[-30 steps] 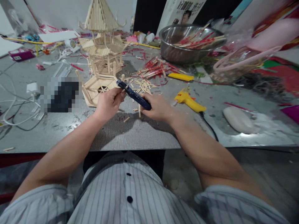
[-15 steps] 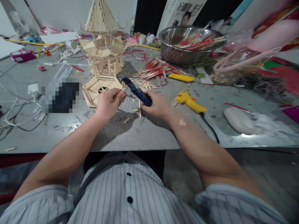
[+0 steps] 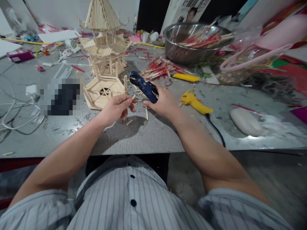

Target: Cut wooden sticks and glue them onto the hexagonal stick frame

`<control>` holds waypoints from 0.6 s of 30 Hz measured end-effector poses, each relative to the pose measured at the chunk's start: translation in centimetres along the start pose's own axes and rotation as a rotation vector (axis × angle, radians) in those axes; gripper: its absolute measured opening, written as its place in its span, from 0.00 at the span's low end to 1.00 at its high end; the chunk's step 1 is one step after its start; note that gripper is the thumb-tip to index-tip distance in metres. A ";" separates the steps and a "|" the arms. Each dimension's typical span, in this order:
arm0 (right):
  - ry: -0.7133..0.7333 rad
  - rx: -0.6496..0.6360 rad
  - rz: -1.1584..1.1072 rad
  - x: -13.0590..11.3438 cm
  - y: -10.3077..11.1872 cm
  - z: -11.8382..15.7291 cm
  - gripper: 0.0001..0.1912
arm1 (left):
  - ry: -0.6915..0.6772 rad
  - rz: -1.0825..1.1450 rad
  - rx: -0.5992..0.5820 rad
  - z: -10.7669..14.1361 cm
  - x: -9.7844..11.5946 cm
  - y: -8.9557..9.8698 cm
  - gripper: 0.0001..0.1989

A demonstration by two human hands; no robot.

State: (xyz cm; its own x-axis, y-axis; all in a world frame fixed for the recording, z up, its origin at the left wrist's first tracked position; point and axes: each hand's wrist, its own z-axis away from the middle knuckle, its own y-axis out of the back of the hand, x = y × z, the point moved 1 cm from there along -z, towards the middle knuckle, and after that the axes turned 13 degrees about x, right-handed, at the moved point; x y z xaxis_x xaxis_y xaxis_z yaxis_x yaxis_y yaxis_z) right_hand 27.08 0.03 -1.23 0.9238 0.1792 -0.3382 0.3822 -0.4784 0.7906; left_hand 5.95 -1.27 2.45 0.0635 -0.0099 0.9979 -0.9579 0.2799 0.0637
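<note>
Between thumb and finger, my left hand (image 3: 118, 107) pinches a short piece of wooden stick (image 3: 133, 97). My right hand (image 3: 164, 102) is wrapped round a dark blue hand tool (image 3: 145, 88) with a curved, hooked head that points up and left; its exact kind is unclear. Just beyond my left hand stands a hexagonal base (image 3: 96, 99) built of pale sticks, with short posts at its corners. Behind it rises a tiered stick pagoda (image 3: 102, 19). Loose cut stick pieces (image 3: 147, 113) lie on the table below and between my hands.
To the right lie a yellow glue gun (image 3: 196, 103) with a black cord, a yellow utility knife (image 3: 185, 78) and a pale stone-like object (image 3: 246, 122). A steel basin (image 3: 175, 52) holding sticks stands behind red-tipped sticks (image 3: 158, 68). White cables (image 3: 14, 105) trail at left.
My left hand has moved slightly right and down, its other fingers loosening while it still pinches the stick piece. The blue tool has turned and shifted right, its head now hooked and wider.
</note>
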 end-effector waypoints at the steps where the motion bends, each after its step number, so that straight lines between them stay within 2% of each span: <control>1: -0.028 0.002 0.036 0.0 0.0 0.0 0.43 | 0.002 -0.008 -0.004 0.0 -0.1 0.0 0.08; 4: -0.111 -0.012 0.133 -0.1 0.2 -0.1 0.44 | -0.012 -0.058 0.000 -0.1 -0.3 -0.1 0.06; 10: -0.149 -0.092 0.207 -0.2 0.1 0.0 0.44 | -0.071 -0.217 0.045 -0.1 -0.4 -0.3 0.04; 18: -0.070 0.000 0.191 1.1 -1.5 0.1 0.43 | -0.235 -0.419 0.089 -0.3 -0.6 -0.2 0.10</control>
State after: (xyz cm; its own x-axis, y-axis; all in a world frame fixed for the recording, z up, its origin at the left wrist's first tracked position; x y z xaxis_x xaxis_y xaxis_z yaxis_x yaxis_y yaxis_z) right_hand 27.56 0.90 -2.87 0.9759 0.0245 -0.2169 0.2000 -0.4979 0.8438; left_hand 6.22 -1.06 1.80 0.3941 -0.3235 0.8603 -0.8842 0.1219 0.4509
